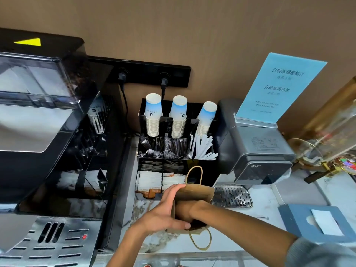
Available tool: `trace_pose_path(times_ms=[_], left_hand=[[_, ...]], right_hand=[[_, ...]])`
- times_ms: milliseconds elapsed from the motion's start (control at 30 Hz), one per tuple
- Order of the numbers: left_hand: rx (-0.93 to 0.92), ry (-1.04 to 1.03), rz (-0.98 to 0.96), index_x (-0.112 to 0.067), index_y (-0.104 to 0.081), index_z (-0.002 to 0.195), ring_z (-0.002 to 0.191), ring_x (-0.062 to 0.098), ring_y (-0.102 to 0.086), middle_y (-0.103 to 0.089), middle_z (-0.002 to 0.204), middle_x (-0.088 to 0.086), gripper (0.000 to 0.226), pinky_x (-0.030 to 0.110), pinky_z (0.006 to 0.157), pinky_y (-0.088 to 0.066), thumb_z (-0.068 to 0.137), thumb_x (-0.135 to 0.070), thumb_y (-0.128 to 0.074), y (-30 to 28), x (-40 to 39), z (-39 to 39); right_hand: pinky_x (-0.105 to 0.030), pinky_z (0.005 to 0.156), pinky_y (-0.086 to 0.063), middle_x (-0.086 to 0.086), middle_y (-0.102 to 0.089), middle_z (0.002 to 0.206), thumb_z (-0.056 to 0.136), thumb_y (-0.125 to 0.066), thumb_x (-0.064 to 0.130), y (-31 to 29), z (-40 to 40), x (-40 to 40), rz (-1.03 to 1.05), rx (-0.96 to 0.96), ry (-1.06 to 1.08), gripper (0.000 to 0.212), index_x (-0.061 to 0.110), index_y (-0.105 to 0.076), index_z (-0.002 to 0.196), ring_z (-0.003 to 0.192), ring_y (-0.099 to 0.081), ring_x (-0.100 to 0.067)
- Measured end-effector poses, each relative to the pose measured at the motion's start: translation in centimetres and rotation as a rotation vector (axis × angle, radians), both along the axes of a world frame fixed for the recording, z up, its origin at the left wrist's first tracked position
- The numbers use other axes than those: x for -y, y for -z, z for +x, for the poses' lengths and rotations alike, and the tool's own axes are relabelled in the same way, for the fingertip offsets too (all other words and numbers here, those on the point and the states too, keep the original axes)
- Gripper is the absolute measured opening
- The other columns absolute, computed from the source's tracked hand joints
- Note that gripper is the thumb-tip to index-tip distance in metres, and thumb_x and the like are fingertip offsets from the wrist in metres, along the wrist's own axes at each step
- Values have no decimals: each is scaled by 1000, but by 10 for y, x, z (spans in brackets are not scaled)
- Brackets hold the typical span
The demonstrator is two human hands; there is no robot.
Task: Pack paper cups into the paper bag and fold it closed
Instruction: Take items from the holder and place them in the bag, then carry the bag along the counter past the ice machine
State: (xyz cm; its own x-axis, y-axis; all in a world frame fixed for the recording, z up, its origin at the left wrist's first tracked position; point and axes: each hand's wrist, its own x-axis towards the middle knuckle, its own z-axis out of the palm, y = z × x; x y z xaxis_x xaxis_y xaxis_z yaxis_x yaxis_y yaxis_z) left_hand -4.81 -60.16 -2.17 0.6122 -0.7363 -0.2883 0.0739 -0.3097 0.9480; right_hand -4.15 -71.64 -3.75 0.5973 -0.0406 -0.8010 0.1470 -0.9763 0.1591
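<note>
A brown paper bag (200,191) with twisted-paper handles stands open on the marble counter (265,211) in front of me. My left hand (165,209) grips the bag's left edge, fingers over the far rim and thumb on the near rim. My right hand (183,211) reaches down inside the bag, so its fingers are hidden and only the wrist shows. Three upside-down stacks of white-and-blue paper cups (153,116) sit in a black organiser (204,166) behind the bag.
A large black coffee machine (48,132) fills the left side. Stirrers, straws and sugar packets lie in the organiser. A grey ice maker (258,155) with a blue sign (279,87) stands right, its drip tray (233,197) beside the bag. A blue tissue box (319,222) sits far right.
</note>
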Motion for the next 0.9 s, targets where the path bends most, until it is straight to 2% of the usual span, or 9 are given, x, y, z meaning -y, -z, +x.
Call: trace_pose_path(times_ms=[33, 100, 267, 367, 467, 533, 633, 767, 900], left_hand=[[-4, 4, -1, -62, -19, 140, 144, 3, -12, -6, 154, -25, 104, 10, 105, -22, 70, -25, -87, 0, 0, 0], [-7, 16, -1, -60, -19, 141, 144, 3, -11, -7, 154, -24, 104, -1, 97, -26, 70, -23, -86, -1, 1, -1], [-5, 72, -16, -41, -12, 150, 137, -4, -21, -8, 152, -11, 107, -13, 87, -27, 77, -12, -84, -4, 14, -1], [0, 122, -12, -38, -10, 151, 142, 5, -13, -5, 153, -15, 106, -4, 101, -24, 79, -13, -83, -6, 27, -2], [24, 163, -5, -40, -11, 150, 143, 9, -10, -5, 152, -15, 104, 23, 117, -18, 79, -18, -84, -5, 43, -2], [71, 195, 17, -41, -9, 150, 142, 8, -9, -5, 150, -15, 104, 25, 116, -16, 79, -24, -84, -4, 53, -2], [100, 223, 0, -43, -10, 147, 141, 7, -12, -8, 149, -15, 102, 23, 115, -16, 79, -26, -84, -1, 69, -1], [96, 225, 5, -50, -14, 145, 138, 1, -14, -8, 147, -25, 98, 24, 114, -17, 79, -27, -83, 2, 89, -7], [97, 222, 5, -52, -15, 145, 138, 0, -11, -5, 145, -29, 96, 28, 113, -20, 80, -34, -82, 6, 99, -11]], right_hand=[[-47, 110, -37, -19, -46, 137, 73, -75, 8, 2, 5, 1, -45, 155, -156, 69, 3, -43, 134, 131, -45, -35], [-49, 101, -47, -16, -60, 124, 82, -67, 14, -32, 2, 38, 238, 56, -59, 45, 8, -56, 125, 115, -58, -35], [-36, 75, -58, -5, -71, 97, 80, -70, 13, -64, -4, 67, 477, 78, 182, 44, 16, -62, 123, 80, -67, -24], [-32, 71, -59, -6, -75, 90, 82, -67, 8, -78, -16, 93, 517, 192, 281, 39, 13, -64, 120, 76, -72, -26], [-24, 77, -50, -6, -77, 98, 87, -68, 13, -87, -34, 110, 531, 339, 301, 34, 14, -64, 120, 90, -69, -21], [-15, 77, -38, -3, -77, 97, 90, -67, 22, -90, -48, 125, 584, 457, 370, 31, 16, -64, 120, 89, -68, -15], [-7, 72, -44, 1, -76, 95, 92, -65, 32, -94, -74, 147, 704, 662, 598, 21, 21, -70, 109, 84, -67, -10], [-28, 75, -59, -3, -73, 84, 94, -64, 19, -91, -115, 181, 1015, 910, 993, 14, 10, -74, 99, 76, -67, -16], [-26, 67, -60, -10, -70, 78, 98, -58, 15, -74, -152, 230, 1138, 985, 1379, 21, 2, -74, 98, 72, -65, -18]])
